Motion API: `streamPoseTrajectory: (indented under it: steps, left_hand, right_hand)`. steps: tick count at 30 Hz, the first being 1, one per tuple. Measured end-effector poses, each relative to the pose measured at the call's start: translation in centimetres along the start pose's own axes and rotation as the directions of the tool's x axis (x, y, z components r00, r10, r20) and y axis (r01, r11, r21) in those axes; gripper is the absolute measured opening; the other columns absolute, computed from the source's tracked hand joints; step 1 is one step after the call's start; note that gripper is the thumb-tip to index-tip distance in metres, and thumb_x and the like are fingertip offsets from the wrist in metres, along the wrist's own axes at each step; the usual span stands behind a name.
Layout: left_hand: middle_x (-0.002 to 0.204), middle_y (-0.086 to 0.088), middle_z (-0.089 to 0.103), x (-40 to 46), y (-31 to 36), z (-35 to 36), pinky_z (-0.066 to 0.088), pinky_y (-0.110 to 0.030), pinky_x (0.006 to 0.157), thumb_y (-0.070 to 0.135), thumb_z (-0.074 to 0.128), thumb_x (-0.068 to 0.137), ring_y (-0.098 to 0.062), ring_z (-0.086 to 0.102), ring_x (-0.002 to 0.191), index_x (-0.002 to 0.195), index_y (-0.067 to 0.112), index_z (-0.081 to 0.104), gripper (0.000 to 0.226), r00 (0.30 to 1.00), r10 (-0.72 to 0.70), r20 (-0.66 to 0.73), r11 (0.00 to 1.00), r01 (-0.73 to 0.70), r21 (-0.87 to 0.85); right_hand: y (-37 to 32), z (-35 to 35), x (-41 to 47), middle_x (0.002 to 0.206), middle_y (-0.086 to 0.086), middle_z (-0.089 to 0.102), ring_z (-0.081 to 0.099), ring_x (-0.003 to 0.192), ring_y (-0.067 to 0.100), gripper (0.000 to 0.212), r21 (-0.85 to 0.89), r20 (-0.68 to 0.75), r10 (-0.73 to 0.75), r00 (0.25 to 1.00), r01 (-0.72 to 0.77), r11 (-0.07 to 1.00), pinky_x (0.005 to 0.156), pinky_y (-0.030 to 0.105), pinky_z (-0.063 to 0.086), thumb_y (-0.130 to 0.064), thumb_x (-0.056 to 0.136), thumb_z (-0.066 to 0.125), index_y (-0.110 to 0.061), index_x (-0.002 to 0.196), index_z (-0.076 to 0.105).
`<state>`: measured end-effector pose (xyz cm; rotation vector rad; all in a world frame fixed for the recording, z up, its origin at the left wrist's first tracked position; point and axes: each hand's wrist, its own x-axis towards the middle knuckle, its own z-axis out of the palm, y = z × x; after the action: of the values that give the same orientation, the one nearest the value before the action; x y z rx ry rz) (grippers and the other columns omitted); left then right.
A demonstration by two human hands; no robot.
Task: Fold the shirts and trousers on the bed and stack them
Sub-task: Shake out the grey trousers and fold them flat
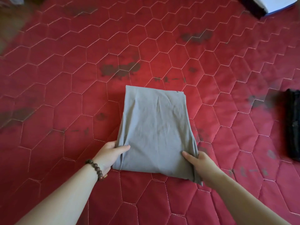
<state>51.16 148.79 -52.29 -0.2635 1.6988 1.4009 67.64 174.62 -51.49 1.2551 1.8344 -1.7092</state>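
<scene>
While the grey garment lies folded mid-bed, nearer its front edge, the left hand and right hand pinch its near corners; next likely comes lifting it level toward a stack.

Two bare forearms, no sleeves in view. Left wrist: bracelet of round dark-brown beads, one or two amber-coloured beads at its lower end. Right wrist bare. Hands ungloved, no rings visible.

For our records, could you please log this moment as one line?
step: folding | left hand: grips folded grey cloth garment | right hand: grips same | surface: red quilted bed
</scene>
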Motion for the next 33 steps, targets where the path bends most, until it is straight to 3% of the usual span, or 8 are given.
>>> streamPoseTrajectory:
  steps: [4, 9, 18, 22, 26, 29, 31, 33]
  left_hand:
    - [0.096, 0.008, 0.074, 0.1, -0.1, 0.3, 0.049, -0.032, 0.091, 0.041, 0.06, 0.093, -0.01, 0.066, 0.098, 0.093, 0.031, 0.069, 0.013, 0.989, 0.115, -0.096, 0.963, -0.087, 0.256]
    - [0.096, 0.018, 0.073, -0.2, -0.3, 0.2, 0.049, -0.031, 0.091, 0.036, 0.062, 0.092, -0.003, 0.066, 0.098, 0.093, 0.038, 0.068, 0.006, 0.989, 0.138, -0.057, 0.943, -0.114, 0.311]
    - [0.094, 0.008, 0.075, 3.5, 4.4, 1.1, 0.055, -0.032, 0.078, 0.02, 0.071, 0.087, -0.014, 0.072, 0.092, 0.097, 0.029, 0.07, 0.014, 0.985, 0.145, -0.096, 0.989, -0.14, 0.049]
    - [0.097, 0.004, 0.075, 4.0, 5.2, 1.5, 0.057, -0.036, 0.082, 0.01, 0.066, 0.088, -0.014, 0.07, 0.093, 0.101, 0.026, 0.07, 0.021, 0.94, 0.323, -0.11, 0.944, -0.312, 0.109]
    - [0.119, -0.005, 0.058, 2.9, 4.9, 3.2, 0.047, -0.038, 0.091, 0.013, 0.068, 0.085, -0.021, 0.056, 0.106, 0.127, 0.01, 0.055, 0.044, 0.634, 0.723, -0.276, 0.584, -0.346, 0.735]
    - [0.12, -0.012, 0.057, 1.6, 4.1, 5.3, 0.038, -0.043, 0.094, 0.009, 0.054, 0.08, -0.03, 0.05, 0.115, 0.112, 0.009, 0.063, 0.033, 0.414, 0.91, 0.03, 0.138, -0.37, 0.919]
    - [0.125, -0.012, 0.059, 1.3, 2.5, 6.1, 0.036, -0.045, 0.101, 0.012, 0.052, 0.08, -0.031, 0.049, 0.124, 0.106, 0.01, 0.067, 0.031, 0.463, 0.856, 0.232, -0.037, -0.392, 0.919]
    - [0.136, -0.011, 0.056, 1.3, 0.5, 5.9, 0.035, -0.047, 0.109, 0.015, 0.056, 0.085, -0.029, 0.045, 0.133, 0.119, 0.011, 0.066, 0.036, 0.591, 0.751, 0.295, -0.085, -0.358, 0.93]
  right_hand:
    - [0.3, 0.2, -0.3, 0.077, 0.015, 0.073, 0.07, 0.066, 0.03, 0.032, 0.027, -0.02, 0.051, 0.998, -0.051, 0.998, 0.056, 0.041, 0.059, -0.036, 0.089, 0.066, -0.005, 0.094, 0.067]
    - [0.3, 0.0, -0.8, 0.087, 0.009, 0.075, 0.072, 0.084, 0.026, 0.032, 0.121, 0.046, 0.111, 0.993, -0.116, 0.986, 0.076, 0.044, 0.058, -0.032, 0.086, 0.071, -0.005, 0.102, 0.068]
    - [-7.3, 0.2, 3.6, 0.096, 0.001, 0.075, 0.073, 0.087, 0.022, 0.023, 0.165, -0.048, -0.126, 0.991, 0.132, 0.977, 0.081, 0.042, 0.058, -0.024, 0.085, 0.073, -0.02, 0.106, 0.066]
    - [-7.2, 0.5, 4.4, 0.09, -0.001, 0.073, 0.071, 0.085, 0.02, 0.01, 0.077, -0.241, -0.25, 0.938, 0.275, 0.958, 0.077, 0.038, 0.059, -0.017, 0.089, 0.067, -0.025, 0.095, 0.066]
    - [-6.9, 2.0, 4.3, 0.103, 0.003, 0.064, 0.062, 0.093, 0.025, 0.02, -0.123, -0.426, -0.232, 0.875, 0.198, 0.972, 0.075, 0.033, 0.046, -0.022, 0.09, 0.064, -0.014, 0.106, 0.055]
    - [-7.9, 4.0, 2.6, 0.122, 0.012, 0.053, 0.051, 0.111, 0.03, 0.035, -0.553, -0.512, -0.6, 0.614, 0.299, 0.778, 0.089, 0.039, 0.042, -0.014, 0.088, 0.062, -0.008, 0.121, 0.053]
    - [-7.4, 6.7, 1.9, 0.126, 0.019, 0.054, 0.049, 0.119, 0.035, 0.038, -0.783, -0.246, -0.838, 0.487, 0.41, 0.468, 0.102, 0.05, 0.04, -0.005, 0.081, 0.062, -0.002, 0.119, 0.059]
    - [-5.8, 9.3, 1.8, 0.135, 0.02, 0.054, 0.046, 0.13, 0.036, 0.042, -0.828, 0.009, -0.834, 0.552, 0.472, 0.303, 0.11, 0.055, 0.033, -0.006, 0.081, 0.062, -0.001, 0.123, 0.06]
